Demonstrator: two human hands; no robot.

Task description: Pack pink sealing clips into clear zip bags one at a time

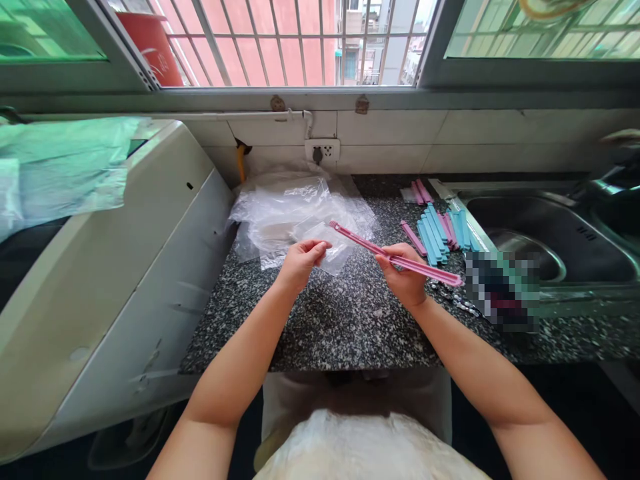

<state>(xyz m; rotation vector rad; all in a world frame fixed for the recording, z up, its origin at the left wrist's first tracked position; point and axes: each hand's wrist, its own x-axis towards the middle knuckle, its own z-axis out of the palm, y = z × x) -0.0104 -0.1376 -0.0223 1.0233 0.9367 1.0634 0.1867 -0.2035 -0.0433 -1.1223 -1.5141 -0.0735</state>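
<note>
A long pink bag sealing clip [431, 271] is gripped by my right hand [407, 285] above the counter, with its far end slanting up to the left. My left hand [302, 262] is closed in a pinch just left of that far end. Whether anything thin sits between its fingertips I cannot make out. Behind my hands lies a loose heap of clear plastic bags [285, 207]. To the right of the clip is a pile of blue sealing clips [433, 233], with several pink sealing clips [414, 238] around it.
A speckled granite counter [335, 327] runs beneath my hands. At right is a steel sink [590, 233], with a pixelated dark item [503, 293] before it. A white appliance [145, 280] stands at left. A wall socket [323, 151] sits behind the bags, below a barred window [280, 43].
</note>
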